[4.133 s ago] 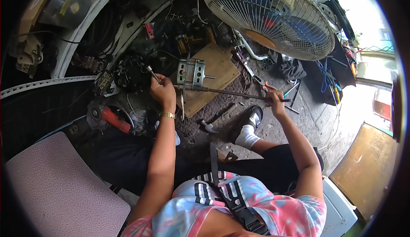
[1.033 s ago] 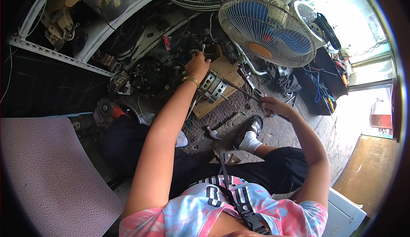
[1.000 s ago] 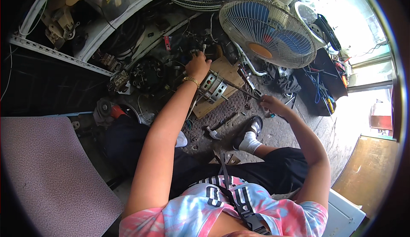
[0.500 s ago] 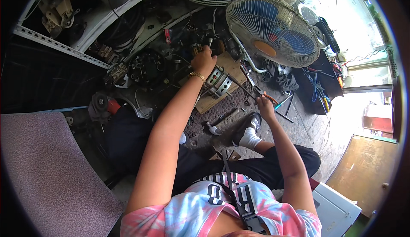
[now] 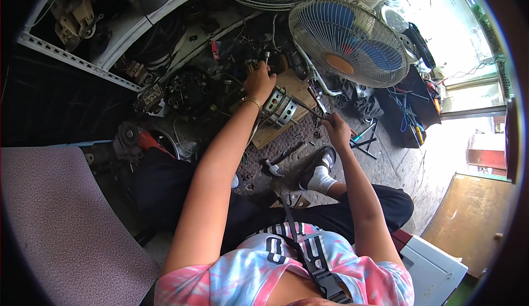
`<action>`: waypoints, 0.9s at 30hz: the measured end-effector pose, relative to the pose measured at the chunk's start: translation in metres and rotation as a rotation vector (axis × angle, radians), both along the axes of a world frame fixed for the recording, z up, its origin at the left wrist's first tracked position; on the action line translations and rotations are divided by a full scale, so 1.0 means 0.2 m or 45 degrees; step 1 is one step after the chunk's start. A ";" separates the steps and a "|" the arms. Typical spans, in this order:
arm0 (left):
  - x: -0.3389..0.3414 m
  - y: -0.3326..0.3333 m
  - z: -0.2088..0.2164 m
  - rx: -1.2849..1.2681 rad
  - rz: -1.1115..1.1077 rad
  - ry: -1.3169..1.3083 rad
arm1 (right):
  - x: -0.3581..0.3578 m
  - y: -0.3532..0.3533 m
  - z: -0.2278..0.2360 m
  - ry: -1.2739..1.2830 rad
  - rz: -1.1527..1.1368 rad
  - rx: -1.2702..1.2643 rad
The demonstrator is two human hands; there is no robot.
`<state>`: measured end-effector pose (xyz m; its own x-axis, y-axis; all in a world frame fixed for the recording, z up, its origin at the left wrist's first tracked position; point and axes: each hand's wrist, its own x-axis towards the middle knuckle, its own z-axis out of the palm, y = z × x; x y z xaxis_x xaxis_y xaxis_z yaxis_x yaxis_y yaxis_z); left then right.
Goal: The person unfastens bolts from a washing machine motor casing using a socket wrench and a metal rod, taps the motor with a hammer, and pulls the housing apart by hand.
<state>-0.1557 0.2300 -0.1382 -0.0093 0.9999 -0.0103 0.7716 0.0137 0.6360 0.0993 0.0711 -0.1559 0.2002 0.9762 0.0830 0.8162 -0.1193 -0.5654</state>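
A silver slotted electric motor rests on a wooden board on the floor. My left hand is closed at the motor's far left side. A short silver cylindrical piece sticks up past its fingers; the rest of that piece is hidden. From the motor's right side a thin dark rod slants toward me. My right hand is closed around the rod's near end. Whether the rod belongs to the motor or is a separate tool, I cannot tell.
A hammer lies near my foot. A caged fan with blue blades stands beyond the board. At right is a dark tool box; a black T-shaped tool lies beside it. A cushioned seat is at left.
My right hand has shifted slightly up and left along with the rod's near end. The left hand has moved slightly left and still grips the same spot.
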 end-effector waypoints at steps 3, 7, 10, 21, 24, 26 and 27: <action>-0.01 0.02 0.00 -0.015 0.002 0.002 | 0.02 0.03 0.02 -0.025 0.087 -0.114; 0.03 0.01 0.03 -0.031 -0.019 0.028 | 0.09 0.07 -0.04 -0.036 0.110 -0.325; 0.00 0.00 0.02 -0.050 -0.004 0.014 | -0.04 0.07 0.04 -0.006 0.090 -0.025; 0.00 0.00 0.01 -0.046 0.025 0.060 | -0.05 0.12 0.01 0.071 0.123 0.127; 0.03 0.02 0.03 -0.027 0.001 0.039 | 0.03 0.15 -0.03 -0.098 0.161 -0.121; 0.03 0.02 0.02 -0.035 -0.006 0.043 | 0.05 0.21 0.00 -0.031 0.186 -0.280; 0.03 0.02 0.01 -0.042 -0.007 0.043 | 0.05 0.23 0.01 0.032 0.217 -0.438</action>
<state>-0.1504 0.2343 -0.1355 -0.0049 0.9990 -0.0434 0.7927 0.0303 0.6088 0.1088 0.1173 -0.1536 0.0302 0.9656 -0.2582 0.8269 -0.1693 -0.5363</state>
